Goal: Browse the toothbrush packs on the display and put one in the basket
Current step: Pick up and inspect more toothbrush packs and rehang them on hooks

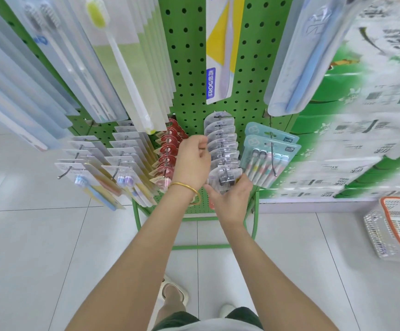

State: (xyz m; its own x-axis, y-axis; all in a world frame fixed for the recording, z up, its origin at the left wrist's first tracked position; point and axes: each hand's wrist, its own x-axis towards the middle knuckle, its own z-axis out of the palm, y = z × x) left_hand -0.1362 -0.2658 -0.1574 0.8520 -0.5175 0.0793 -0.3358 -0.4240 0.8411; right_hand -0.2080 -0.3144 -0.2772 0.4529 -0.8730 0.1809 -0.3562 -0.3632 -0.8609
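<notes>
Reaching toward the lower hooks of the green pegboard display, both bare hands met at the row of clear toothbrush packs, which hung one behind another on a single hook near the middle of the board. The right hand came at it from below and held the front clear pack. Its thumb lay on the pack's lower left edge and its fingers curled round the right edge. That pack sat at the outer end of the hook, and whether it was on or off the hook could not be told. The left hand, with a gold bangle on its wrist, was higher and just to the left. Its fingers curled in against the left edges of the packs farther back, but whether they pinched one could not be told. Just left of that hand hung a row of red packs, partly hidden by it. Just right of the clear row hung a teal-carded pack of pastel brushes. Higher up hung longer single-brush packs, among them a yellow and white one marked FROG. The basket, white lattice with an orange rim, stood on the white tiled floor well to the right of the display, apart from both hands and cut off by the edge of the view. Blurred green and white cartons were stacked behind it.
</notes>
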